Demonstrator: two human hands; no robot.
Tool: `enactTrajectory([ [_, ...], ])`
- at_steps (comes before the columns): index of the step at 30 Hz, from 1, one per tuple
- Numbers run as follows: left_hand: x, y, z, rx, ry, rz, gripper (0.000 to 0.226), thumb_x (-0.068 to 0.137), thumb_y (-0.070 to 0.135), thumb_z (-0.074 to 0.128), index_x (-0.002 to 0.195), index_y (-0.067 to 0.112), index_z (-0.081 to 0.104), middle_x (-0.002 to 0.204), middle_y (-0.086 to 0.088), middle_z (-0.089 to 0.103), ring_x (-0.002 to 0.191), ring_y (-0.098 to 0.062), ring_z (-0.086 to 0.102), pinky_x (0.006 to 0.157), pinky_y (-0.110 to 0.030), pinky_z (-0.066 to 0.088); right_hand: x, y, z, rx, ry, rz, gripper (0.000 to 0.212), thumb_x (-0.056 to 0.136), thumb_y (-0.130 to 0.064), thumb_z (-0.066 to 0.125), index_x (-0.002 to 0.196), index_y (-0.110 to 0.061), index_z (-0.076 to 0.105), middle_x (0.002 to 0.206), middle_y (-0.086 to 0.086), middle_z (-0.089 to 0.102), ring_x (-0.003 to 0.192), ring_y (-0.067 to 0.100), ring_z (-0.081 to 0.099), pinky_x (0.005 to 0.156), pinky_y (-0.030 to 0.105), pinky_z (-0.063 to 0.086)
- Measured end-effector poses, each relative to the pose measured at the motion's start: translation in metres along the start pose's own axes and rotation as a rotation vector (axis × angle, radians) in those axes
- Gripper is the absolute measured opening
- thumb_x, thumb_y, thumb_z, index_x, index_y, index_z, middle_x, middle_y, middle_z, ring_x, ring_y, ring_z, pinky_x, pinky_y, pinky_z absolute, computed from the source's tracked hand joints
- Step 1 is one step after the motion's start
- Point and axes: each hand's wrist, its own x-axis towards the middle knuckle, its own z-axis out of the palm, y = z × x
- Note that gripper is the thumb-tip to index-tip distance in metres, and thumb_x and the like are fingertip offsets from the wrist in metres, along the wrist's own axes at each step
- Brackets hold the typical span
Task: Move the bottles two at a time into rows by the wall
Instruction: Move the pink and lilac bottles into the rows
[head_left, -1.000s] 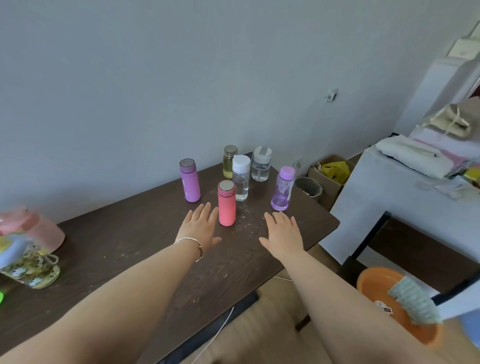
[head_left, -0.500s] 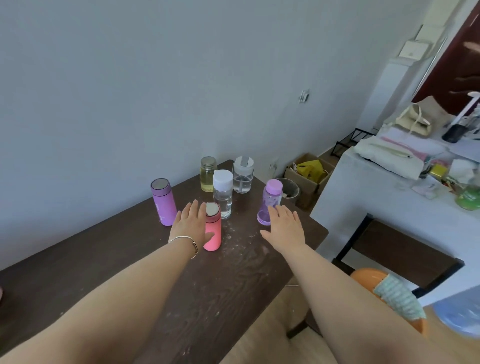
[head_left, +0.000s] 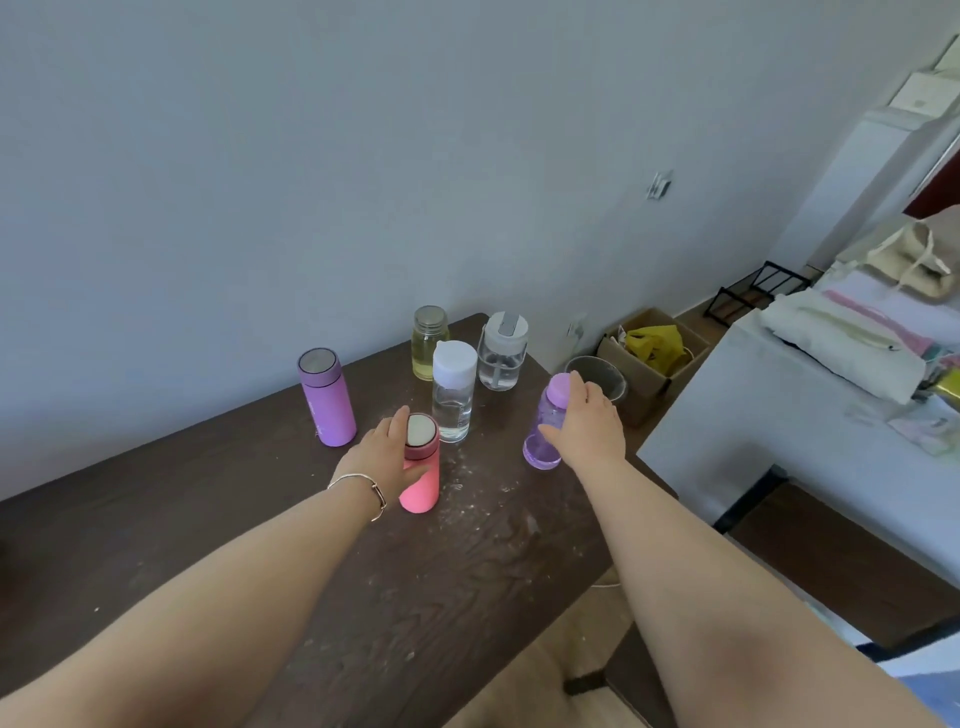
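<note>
Several bottles stand on a dark wooden table (head_left: 467, 582). My left hand (head_left: 379, 457) wraps around the pink flask (head_left: 422, 486), which stands on the table. My right hand (head_left: 589, 423) grips the clear purple bottle (head_left: 545, 431), also upright on the table. Further back stand a purple flask (head_left: 327, 400), a clear bottle with a white cap (head_left: 453, 389), a yellow-liquid jar (head_left: 428, 343) and a clear jar with a grey-white lid (head_left: 502, 351), the last two closest to the wall.
The grey wall (head_left: 363, 182) runs behind the table. Off the table's right edge sit a round bin (head_left: 602, 376), a cardboard box (head_left: 654, 348) and a white table (head_left: 810, 415) piled with cloth and bags.
Both hands moved forward from flat on the table and closed on bottles: left on the pink flask, right on the clear purple bottle. The view shifted right.
</note>
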Motion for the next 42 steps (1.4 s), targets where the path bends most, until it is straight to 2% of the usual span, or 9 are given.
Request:
enactTrajectory([
  [4,0.001,0.001,0.003,-0.103,0.015,-0.056,0.089,0.086,0.048,0.065,0.153,0.019,0.015,0.148,-0.005,0.04,0.123,-0.028,0.052,0.096,-0.04,0.047,0.018,0.005,0.009,0.085,0.0,0.015,0.092,0.086,-0.045,0.072,0.154,-0.019,0.017,0.153,0.011,0.036,0.134,0.031,0.045,0.106,0.04,0.045],
  [9,0.0,0.007,0.008,-0.196,0.07,-0.105,0.08,0.081,0.042,0.071,0.145,0.022,0.027,0.141,-0.003,0.047,0.11,-0.029,0.06,0.091,-0.038,0.049,0.029,0.015,0.022,0.179,-0.021,0.017,0.086,0.085,-0.041,0.074,0.151,-0.02,0.023,0.149,0.01,0.041,0.131,0.029,0.049,0.103,0.04,0.046],
  [21,-0.004,0.018,0.013,-0.317,0.163,-0.178,0.067,0.078,0.034,0.076,0.133,0.02,0.041,0.125,-0.004,0.058,0.103,-0.026,0.06,0.084,-0.033,0.048,0.029,0.018,0.028,0.329,-0.003,0.023,0.081,0.082,-0.031,0.08,0.147,-0.02,0.033,0.142,0.009,0.048,0.125,0.029,0.054,0.102,0.04,0.048],
  [33,-0.027,0.007,0.0,-0.385,0.183,-0.143,0.064,0.075,0.033,0.076,0.129,0.021,0.044,0.121,-0.002,0.06,0.103,-0.025,0.06,0.086,-0.038,0.051,-0.032,-0.028,0.011,0.359,0.01,-0.031,0.081,0.081,-0.032,0.081,0.145,-0.024,0.032,0.14,0.005,0.048,0.123,0.025,0.054,0.1,0.038,0.048],
  [38,-0.045,-0.007,-0.012,-0.429,0.207,-0.109,0.059,0.075,0.03,0.076,0.125,0.022,0.045,0.115,0.001,0.061,0.1,-0.026,0.061,0.082,-0.035,0.05,-0.071,-0.056,0.007,0.379,0.01,-0.052,0.079,0.082,-0.031,0.08,0.144,-0.025,0.032,0.139,0.005,0.049,0.122,0.025,0.054,0.1,0.039,0.048],
  [42,-0.068,-0.023,-0.023,-0.464,0.245,-0.149,0.059,0.074,0.03,0.076,0.125,0.021,0.046,0.11,-0.002,0.062,0.095,-0.026,0.06,0.078,-0.032,0.047,-0.097,-0.08,0.008,0.39,0.003,-0.076,0.079,0.081,-0.031,0.08,0.145,-0.024,0.033,0.139,0.005,0.05,0.122,0.025,0.054,0.099,0.039,0.048],
])
